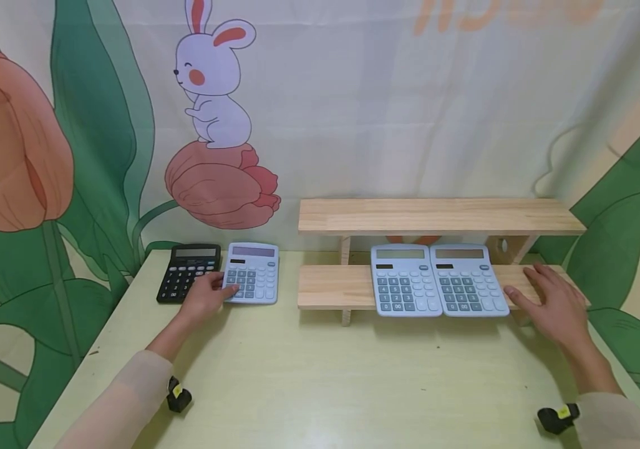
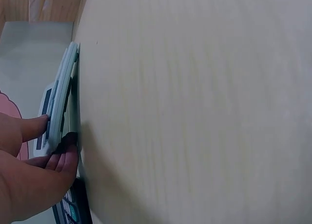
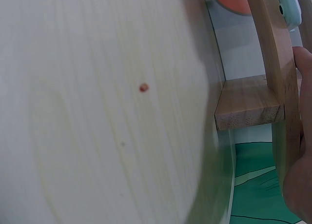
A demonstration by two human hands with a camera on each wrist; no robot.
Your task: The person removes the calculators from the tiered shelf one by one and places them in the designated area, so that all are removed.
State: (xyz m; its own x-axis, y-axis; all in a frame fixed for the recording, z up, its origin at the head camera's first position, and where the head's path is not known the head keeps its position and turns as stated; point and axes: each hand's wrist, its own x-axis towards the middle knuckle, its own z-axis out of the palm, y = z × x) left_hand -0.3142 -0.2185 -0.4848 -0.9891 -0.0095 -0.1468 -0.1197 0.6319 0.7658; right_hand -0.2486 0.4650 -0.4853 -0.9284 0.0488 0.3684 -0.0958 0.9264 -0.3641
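My left hand pinches the left edge of a pale blue calculator, the thumb on its key face. In the left wrist view the fingers curl beneath this calculator, which is tilted with its edge off the table. Just left of it lies a black calculator, partly hidden by my hand. My right hand rests on the right end of the lower shelf, fingers spread. Its thumb is right at the edge of a pale calculator. Another matching calculator leans beside that one on the same shelf.
A two-tier wooden rack stands at the back right, its upper board above and behind the calculators. Behind the table hangs a printed cloth with a rabbit and tulips. A small reddish-brown spot marks the tabletop.
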